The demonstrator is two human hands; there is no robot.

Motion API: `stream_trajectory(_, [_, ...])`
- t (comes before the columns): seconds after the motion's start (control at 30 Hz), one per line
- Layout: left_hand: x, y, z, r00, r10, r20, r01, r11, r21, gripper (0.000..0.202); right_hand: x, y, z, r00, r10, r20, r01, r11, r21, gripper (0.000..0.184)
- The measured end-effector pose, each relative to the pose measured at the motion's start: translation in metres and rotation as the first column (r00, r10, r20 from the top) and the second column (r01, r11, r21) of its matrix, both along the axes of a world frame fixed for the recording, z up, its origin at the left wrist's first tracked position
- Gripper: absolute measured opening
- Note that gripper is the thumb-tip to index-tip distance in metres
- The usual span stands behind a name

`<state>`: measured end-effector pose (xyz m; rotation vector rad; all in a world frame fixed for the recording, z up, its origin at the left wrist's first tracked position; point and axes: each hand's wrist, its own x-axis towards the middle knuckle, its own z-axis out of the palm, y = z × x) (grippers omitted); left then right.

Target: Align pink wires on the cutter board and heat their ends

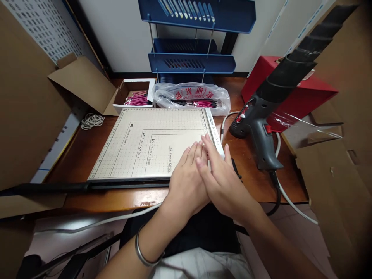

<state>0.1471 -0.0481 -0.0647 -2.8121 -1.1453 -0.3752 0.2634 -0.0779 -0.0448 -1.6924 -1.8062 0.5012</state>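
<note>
My left hand (pixel 186 178) lies flat on the near right corner of a beige paper cutter board (pixel 145 143), fingers stretched out together. My right hand (pixel 223 174) rests beside it and partly over it, fingers extended along the white ruler bar (pixel 213 130) at the board's right edge. Something small and red shows between the fingertips, too hidden to name. A metal bracelet (pixel 142 252) circles my left wrist.
A grey heat gun (pixel 261 128) with a black nozzle stands right of the board, its cable trailing off the desk edge. Behind are a plastic bag of pink-and-black wires (pixel 192 97), a small box of wires (pixel 136 99), rubber bands (pixel 91 120), a red box (pixel 293 93), blue trays (pixel 192 62). Cardboard flanks both sides.
</note>
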Motion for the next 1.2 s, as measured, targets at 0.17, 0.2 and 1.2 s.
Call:
stream_trajectory(0.17, [-0.003, 0.000, 0.000, 0.994, 0.015, 0.107, -0.015, 1.000, 0.005, 0.060, 0.031, 0.018, 0.001, 0.985, -0.170, 0.004, 0.168, 0.976, 0.139, 0.026])
stream_trajectory(0.2, [-0.003, 0.000, 0.000, 0.993, 0.012, 0.115, -0.013, 1.000, 0.006, 0.060, 0.036, 0.022, 0.000, 0.986, -0.160, 0.037, 0.156, 0.982, 0.104, 0.023])
stream_trajectory(1.2, [-0.007, 0.002, 0.005, 0.991, 0.000, 0.137, 0.007, 0.999, -0.052, 0.061, 0.035, 0.021, -0.005, 0.985, -0.108, 0.131, 0.120, 0.989, -0.082, 0.020])
